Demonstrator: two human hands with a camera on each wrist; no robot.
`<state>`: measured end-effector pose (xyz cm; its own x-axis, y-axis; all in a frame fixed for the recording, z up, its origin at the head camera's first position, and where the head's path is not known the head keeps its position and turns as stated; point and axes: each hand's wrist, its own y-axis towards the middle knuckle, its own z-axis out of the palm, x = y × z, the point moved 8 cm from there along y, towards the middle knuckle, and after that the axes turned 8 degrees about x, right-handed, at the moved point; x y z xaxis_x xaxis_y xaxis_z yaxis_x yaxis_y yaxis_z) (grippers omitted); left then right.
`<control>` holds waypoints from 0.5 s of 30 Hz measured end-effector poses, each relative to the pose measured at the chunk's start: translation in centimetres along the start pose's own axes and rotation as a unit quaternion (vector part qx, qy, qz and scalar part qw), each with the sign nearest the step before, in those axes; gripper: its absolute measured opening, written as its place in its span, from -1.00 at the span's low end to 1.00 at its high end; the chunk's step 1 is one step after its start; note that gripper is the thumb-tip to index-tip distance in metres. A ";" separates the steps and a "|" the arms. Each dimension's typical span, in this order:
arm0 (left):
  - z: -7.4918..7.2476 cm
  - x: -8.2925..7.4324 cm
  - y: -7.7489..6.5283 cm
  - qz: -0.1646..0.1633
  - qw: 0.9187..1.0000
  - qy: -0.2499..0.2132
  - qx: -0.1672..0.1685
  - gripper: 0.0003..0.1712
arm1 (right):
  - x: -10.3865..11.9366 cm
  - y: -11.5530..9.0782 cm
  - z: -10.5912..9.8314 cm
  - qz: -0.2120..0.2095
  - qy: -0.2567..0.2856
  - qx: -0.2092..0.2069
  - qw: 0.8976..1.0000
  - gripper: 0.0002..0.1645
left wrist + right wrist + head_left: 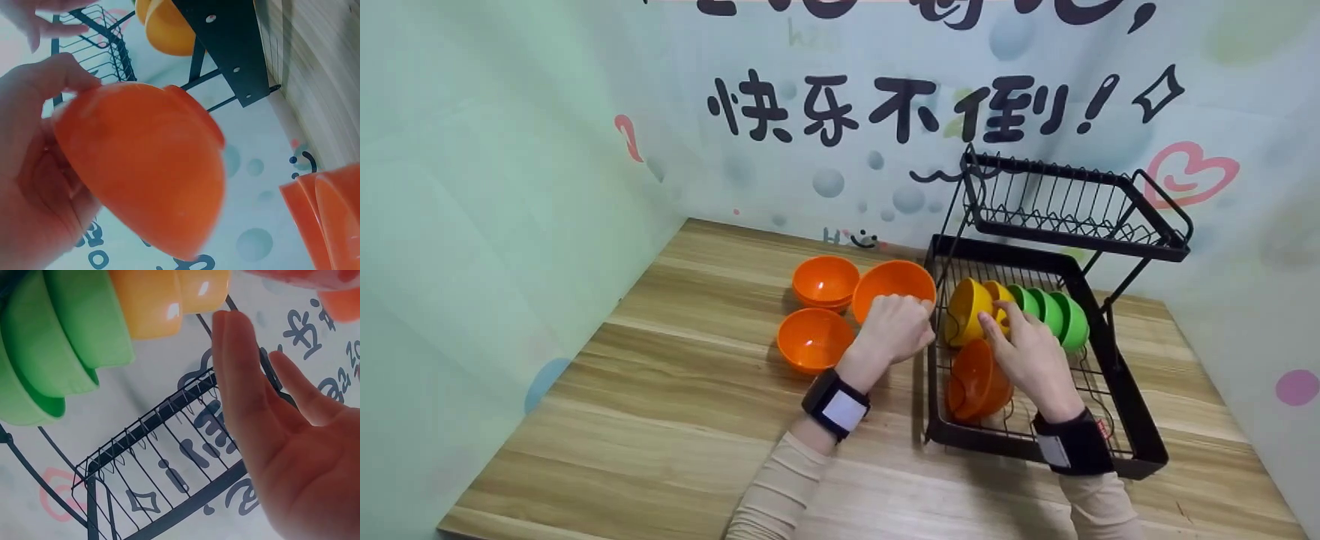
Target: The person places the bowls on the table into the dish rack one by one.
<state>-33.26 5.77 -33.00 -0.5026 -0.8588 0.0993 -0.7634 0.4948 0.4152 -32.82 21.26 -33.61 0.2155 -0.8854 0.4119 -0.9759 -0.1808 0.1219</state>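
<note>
My left hand [891, 328] grips an orange bowl [894, 281] by its rim, just left of the black dish rack [1039, 448]. In the left wrist view the bowl's rounded underside [146, 163] faces the camera, and my fingers sit at its edge. Over the rack hovers my right hand [1031, 356], fingers extended and nothing held. Its fingertips overlap the yellow bowls [968, 311] in the head view. Several green bowls [1072, 322] stand on edge beside the yellow ones. In front of them, another orange bowl [976, 379] leans on its side within the rack.
Two groups of orange bowls rest on the wooden table [660, 390]: a stack [825, 279] at the back and bowls [814, 339] in front. An upper wire tier [1072, 199] rises over the rack's rear. A printed cloth [810, 172] hangs behind.
</note>
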 end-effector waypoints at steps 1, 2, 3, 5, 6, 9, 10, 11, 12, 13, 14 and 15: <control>0.0 -0.3 0.0 0.012 1.000 -0.002 0.002 -0.87 | 0.1 0.0 0.0 -0.003 0.010 0.001 1.000 -0.19; 0.1 -0.6 0.1 0.024 1.000 0.001 0.004 -0.87 | 0.2 0.0 0.0 -0.007 0.019 0.000 1.000 -0.20; 0.1 -0.9 0.1 0.035 0.999 0.003 0.007 -0.86 | 0.3 0.1 0.0 -0.013 0.029 -0.002 0.999 -0.20; 0.3 -1.4 0.2 0.054 0.998 0.012 0.015 -0.85 | 0.5 0.1 -0.1 -0.025 0.049 -0.010 0.998 -0.23; 0.5 -1.7 0.2 0.062 0.998 0.017 0.022 -0.84 | 0.6 0.1 -0.2 -0.031 0.056 -0.015 0.998 -0.24; 0.8 -2.4 0.2 0.085 0.996 0.027 0.031 -0.83 | 0.7 0.2 -0.3 -0.044 0.072 -0.028 0.996 -0.28; 0.9 -2.6 0.2 0.092 0.995 0.026 0.030 -0.83 | 0.7 0.2 -0.3 -0.045 0.077 -0.030 0.996 -0.29; 0.8 -2.8 0.2 0.100 0.994 0.027 0.028 -0.82 | 0.7 0.2 -0.4 -0.045 0.081 -0.031 0.995 -0.29; 0.7 -3.0 0.2 0.107 0.994 0.026 0.021 -0.82 | 0.7 0.2 -0.4 -0.044 0.084 -0.032 0.995 -0.30; 0.6 -3.2 0.2 0.115 0.993 0.025 0.013 -0.82 | 0.6 0.2 -0.4 -0.043 0.088 -0.032 0.995 -0.30; 0.5 -3.4 0.2 0.123 0.992 0.022 0.004 -0.82 | 0.6 0.2 -0.4 -0.041 0.092 -0.032 0.994 -0.29; 0.3 -3.7 0.1 0.130 0.991 0.020 -0.003 -0.82 | 0.6 0.2 -0.4 -0.040 0.096 -0.032 0.994 -0.29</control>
<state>-31.64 9.02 -33.57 -0.6657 -0.7065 0.2401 -0.6071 0.6999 0.3763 -32.87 20.87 -32.95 0.3014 -0.7694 0.5632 -0.9524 -0.2145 0.2167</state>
